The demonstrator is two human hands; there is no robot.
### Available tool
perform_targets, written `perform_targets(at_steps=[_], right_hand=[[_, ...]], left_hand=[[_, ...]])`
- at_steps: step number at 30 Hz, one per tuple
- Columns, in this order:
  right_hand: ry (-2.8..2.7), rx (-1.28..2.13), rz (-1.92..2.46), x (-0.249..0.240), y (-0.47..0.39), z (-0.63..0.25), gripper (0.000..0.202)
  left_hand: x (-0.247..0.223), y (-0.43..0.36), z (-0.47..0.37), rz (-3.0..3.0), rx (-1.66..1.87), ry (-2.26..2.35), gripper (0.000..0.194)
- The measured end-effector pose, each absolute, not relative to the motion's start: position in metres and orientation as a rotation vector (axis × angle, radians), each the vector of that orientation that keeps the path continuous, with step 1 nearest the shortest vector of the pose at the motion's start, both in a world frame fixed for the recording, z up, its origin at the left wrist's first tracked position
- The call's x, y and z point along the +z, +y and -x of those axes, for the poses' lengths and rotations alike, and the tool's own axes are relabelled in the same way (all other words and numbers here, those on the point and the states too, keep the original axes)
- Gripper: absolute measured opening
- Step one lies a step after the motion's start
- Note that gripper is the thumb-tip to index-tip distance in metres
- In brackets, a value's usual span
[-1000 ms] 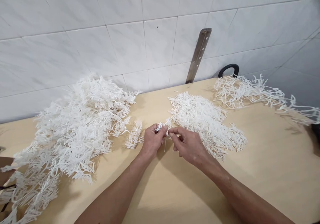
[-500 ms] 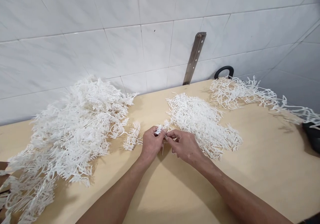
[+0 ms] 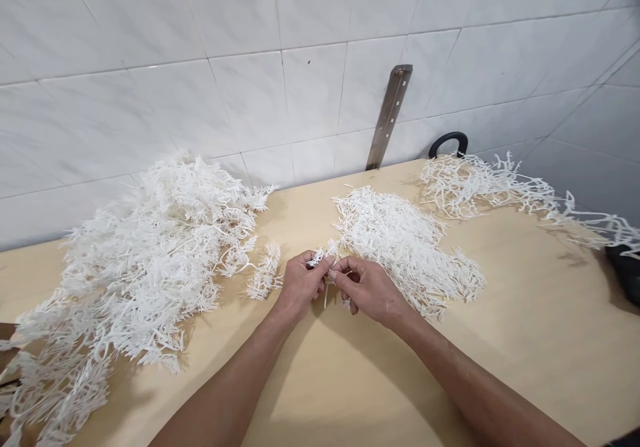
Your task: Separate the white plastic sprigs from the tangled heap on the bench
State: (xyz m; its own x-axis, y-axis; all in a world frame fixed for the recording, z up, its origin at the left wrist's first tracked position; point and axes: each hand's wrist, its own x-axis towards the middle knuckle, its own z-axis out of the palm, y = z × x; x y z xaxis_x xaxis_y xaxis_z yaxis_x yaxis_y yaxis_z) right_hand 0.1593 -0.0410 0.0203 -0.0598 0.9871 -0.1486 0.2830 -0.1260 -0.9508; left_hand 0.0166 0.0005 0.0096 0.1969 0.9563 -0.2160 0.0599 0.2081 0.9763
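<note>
My left hand point(image 3: 301, 283) is closed around a white plastic sprig point(image 3: 317, 256), whose feathery tips stick out above the fingers. My right hand point(image 3: 369, 288) meets it at the fingertips, thumb and forefinger pinched on the same sprig. A thin stem hangs below between the hands, and the finer parts in the fingers are hidden. Just left of my left hand lies a loose white branch point(image 3: 264, 274). Beyond my right hand is a heap of small white sprigs point(image 3: 395, 240).
A large pile of white branching plastic foliage point(image 3: 155, 254) covers the table's left side. Bare branched stems point(image 3: 480, 184) lie at the back right near a black handle point(image 3: 449, 142). A metal strip point(image 3: 390, 117) leans on the tiled wall point(image 3: 315, 94). A black object point(image 3: 624, 274) sits at the right edge.
My right hand has shifted slightly and its fingers are more bent at the sprig. My left hand stays nearly in place. The piles look unchanged.
</note>
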Motion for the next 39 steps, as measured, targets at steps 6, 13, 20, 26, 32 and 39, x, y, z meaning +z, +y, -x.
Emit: perform_targets(at_steps=[6,13,20,26,32,39], right_hand=[[-1.437,1.18,1.496,0.018,-0.042,-0.159,0.018],[-1.614,0.873,1.439,0.003,-0.042,-0.155,0.011],[-1.82,0.765,1.225,0.017,-0.048,-0.147,0.011],[-1.376,0.999,1.495,0.014,-0.044,-0.154,0.012],[-1.354,1.067,1.404,0.01,-0.043,-0.152,0.023],[-1.461,0.971,1.468,0.009,-0.044,-0.148,0.021]], left_hand=[[0.007,-0.001,-0.016,-1.24,0.883,1.198,0.034],[0.003,0.001,-0.016,-1.413,0.957,1.266,0.027],[0.002,0.004,-0.015,-1.291,1.048,1.349,0.032],[0.007,0.003,-0.016,-1.098,0.967,1.248,0.032],[0.005,0.003,-0.016,-1.101,0.974,1.207,0.032],[0.006,-0.001,-0.018,-1.17,0.995,1.275,0.03]])
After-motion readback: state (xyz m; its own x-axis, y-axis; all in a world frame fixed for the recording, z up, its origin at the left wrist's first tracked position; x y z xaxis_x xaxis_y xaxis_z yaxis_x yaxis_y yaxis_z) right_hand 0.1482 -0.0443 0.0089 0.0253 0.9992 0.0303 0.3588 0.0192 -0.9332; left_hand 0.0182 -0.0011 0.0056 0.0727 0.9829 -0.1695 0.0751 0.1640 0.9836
